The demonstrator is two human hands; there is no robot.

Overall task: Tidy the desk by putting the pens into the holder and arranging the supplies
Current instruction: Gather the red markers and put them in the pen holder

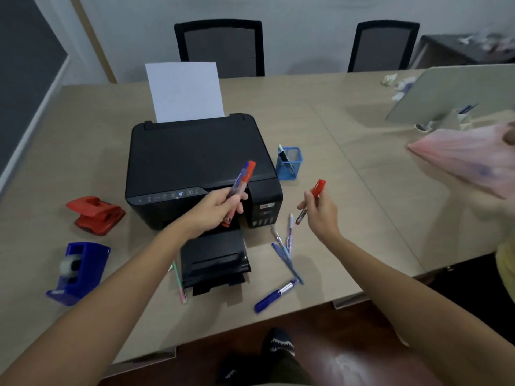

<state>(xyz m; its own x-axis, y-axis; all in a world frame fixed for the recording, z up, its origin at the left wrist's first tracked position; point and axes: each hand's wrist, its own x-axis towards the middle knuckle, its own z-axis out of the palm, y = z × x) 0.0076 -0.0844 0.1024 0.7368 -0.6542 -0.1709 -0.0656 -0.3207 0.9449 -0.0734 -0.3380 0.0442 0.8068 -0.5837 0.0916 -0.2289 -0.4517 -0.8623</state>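
Note:
My left hand [216, 208] grips two pens [242, 181], one red-capped and one blue-capped, held above the front of the printer. A red-capped pen [316, 192] is pinched upright in my right hand [320, 211], right of the printer. The blue mesh pen holder [289, 164] stands beside the printer's right side with a pen or two inside. Several loose pens [287, 250] lie on the desk below my right hand. A blue marker [274, 296] lies near the desk's front edge. A pastel pen [179, 284] lies left of the printer's output tray.
A black printer [195, 160] with a paper sheet fills the desk's middle. A red hole punch [96, 214] and blue tape dispenser [76, 273] sit at the left. A pink plastic bag [468, 157] and another person's hand are at the right edge. Two chairs stand behind.

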